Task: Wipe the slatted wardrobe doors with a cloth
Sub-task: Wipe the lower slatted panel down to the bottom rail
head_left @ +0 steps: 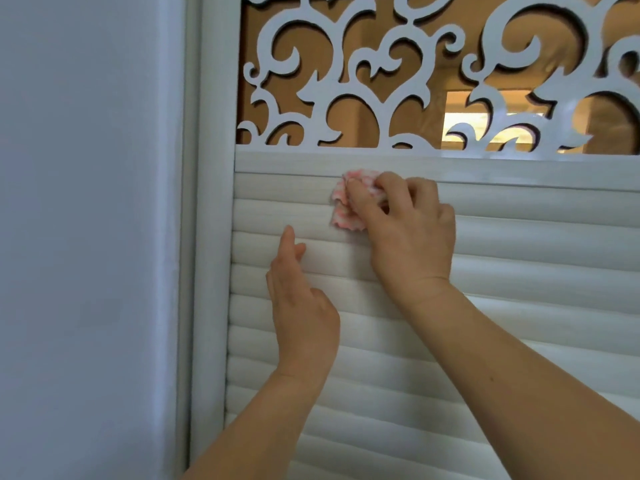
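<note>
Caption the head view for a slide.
Right hand wipes white slatted wardrobe door with crumpled pink-and-white cloth; left hand rests open on it.

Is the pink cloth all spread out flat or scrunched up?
Scrunched up. The cloth is bunched under the right hand's curled fingers against the top slats, its wavy edges sticking out.

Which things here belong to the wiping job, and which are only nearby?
Job: cloth, pinched by right hand; slatted door; left hand, fingers straight, near the slats.
Nearby: scrollwork panel, door frame, wall.
</note>
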`<state>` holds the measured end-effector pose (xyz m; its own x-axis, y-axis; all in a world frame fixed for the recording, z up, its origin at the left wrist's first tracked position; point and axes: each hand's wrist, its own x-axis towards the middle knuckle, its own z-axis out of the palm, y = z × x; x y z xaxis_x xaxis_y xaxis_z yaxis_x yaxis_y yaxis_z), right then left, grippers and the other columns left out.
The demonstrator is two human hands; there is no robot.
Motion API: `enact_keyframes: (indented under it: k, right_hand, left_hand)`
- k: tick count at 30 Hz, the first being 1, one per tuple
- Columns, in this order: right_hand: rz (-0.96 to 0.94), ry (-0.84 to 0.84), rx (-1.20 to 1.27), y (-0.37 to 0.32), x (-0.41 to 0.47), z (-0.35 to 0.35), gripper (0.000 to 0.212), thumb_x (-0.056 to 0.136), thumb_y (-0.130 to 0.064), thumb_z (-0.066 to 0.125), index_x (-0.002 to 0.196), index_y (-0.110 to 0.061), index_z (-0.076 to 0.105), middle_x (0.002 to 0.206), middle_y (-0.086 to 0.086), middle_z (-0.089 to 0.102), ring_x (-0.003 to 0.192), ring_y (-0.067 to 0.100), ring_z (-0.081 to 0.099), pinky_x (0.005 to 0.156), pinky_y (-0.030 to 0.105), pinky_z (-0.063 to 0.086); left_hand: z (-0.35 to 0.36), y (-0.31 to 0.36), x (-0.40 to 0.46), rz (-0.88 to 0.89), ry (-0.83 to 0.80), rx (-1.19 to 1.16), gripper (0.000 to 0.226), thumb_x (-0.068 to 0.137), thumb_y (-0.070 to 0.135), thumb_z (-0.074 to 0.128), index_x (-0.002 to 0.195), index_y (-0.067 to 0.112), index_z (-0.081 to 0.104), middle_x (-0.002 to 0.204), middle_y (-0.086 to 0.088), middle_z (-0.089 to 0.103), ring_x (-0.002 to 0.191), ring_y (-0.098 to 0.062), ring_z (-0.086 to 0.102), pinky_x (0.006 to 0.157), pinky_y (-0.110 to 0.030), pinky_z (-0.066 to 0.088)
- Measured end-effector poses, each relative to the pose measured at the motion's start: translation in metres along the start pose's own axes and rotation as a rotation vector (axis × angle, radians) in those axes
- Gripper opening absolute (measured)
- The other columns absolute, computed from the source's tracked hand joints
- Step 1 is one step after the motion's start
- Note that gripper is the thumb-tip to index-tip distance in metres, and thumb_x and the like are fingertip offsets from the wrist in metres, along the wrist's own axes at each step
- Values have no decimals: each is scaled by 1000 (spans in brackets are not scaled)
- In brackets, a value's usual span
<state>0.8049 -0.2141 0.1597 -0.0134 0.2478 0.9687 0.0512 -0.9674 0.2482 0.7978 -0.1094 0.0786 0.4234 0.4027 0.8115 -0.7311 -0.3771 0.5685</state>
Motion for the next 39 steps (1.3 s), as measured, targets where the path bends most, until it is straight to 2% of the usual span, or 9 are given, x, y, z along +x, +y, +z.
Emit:
enact_keyframes:
  k: [4, 7, 10, 15, 19, 23, 27, 35, 39]
  right_hand:
    - [-104, -72, 59, -37, 2, 12, 54, 69, -19, 49, 120, -23, 64, 112, 6, 62, 96, 28, 36, 67, 41, 41]
    - [-243, -73, 74, -50, -30, 20, 45, 74, -26, 57, 119, -24, 64, 110, 1, 61, 95, 27, 42, 68, 41, 42]
    - [-355, -58, 103, -46, -49, 19, 39, 80, -23, 49, 115, -23, 66, 109, 1, 62, 92, 27, 48, 66, 41, 43]
    - [-221, -56, 81, -45, 12, 18, 51, 65, -16, 61, 114, -26, 67, 106, 5, 64, 95, 29, 39, 66, 39, 41]
    - [-183, -152, 62, -68, 49, 23, 60, 57, -12, 76, 115, -26, 66, 109, 5, 62, 97, 31, 53, 68, 39, 39]
    - [-263, -63, 131, -99, 28, 40, 50, 55, -16, 69, 104, -25, 71, 100, -1, 66, 90, 27, 57, 66, 38, 41]
    - [-309, 34, 229, -107, -21, 50, 37, 75, -16, 47, 102, -21, 72, 106, 0, 66, 96, 26, 47, 69, 42, 42]
    - [-391, -60, 160, -91, -100, 36, 37, 86, -18, 43, 114, -20, 66, 116, 3, 49, 100, 27, 46, 68, 40, 37]
    - [-383, -81, 106, -89, -96, 31, 36, 81, -22, 51, 113, -22, 67, 108, 1, 61, 95, 25, 45, 62, 35, 36]
  left_hand:
    - [-8, -4, 5, -33, 32, -16, 75, 80, -20, 33, 141, 23, 25, 120, 8, 40, 116, -9, 43, 101, -24, 37]
    - [-16, -11, 7, -45, 49, -4, 64, 86, -10, 39, 142, 19, 27, 119, 7, 43, 112, -17, 48, 99, -37, 42]
    - [-26, -13, 8, -60, 44, -2, 65, 87, -12, 39, 142, 21, 25, 116, 7, 40, 111, -16, 47, 99, -38, 42]
    - [-37, -18, 10, -91, 56, 42, 78, 79, -23, 32, 144, 19, 23, 120, 6, 39, 111, -8, 43, 101, -32, 39]
    - [-44, -27, 13, -133, 66, 32, 79, 79, -23, 29, 143, 21, 22, 121, 3, 40, 112, -8, 42, 103, -26, 37]
    - [-54, -40, 6, -179, 99, 32, 70, 84, -20, 30, 142, 18, 25, 119, 1, 42, 109, -10, 44, 98, -19, 36]
    - [-61, -48, -5, -218, 103, 48, 66, 85, -19, 29, 142, 13, 27, 120, -1, 42, 110, -14, 47, 99, -21, 36]
    - [-64, -57, -24, -268, 40, 53, 73, 79, -22, 31, 141, 15, 27, 119, -2, 42, 104, -12, 46, 93, -20, 39]
    - [-65, -58, -23, -256, 13, 65, 73, 79, -22, 31, 142, 15, 27, 119, -1, 42, 106, -12, 46, 95, -23, 39]
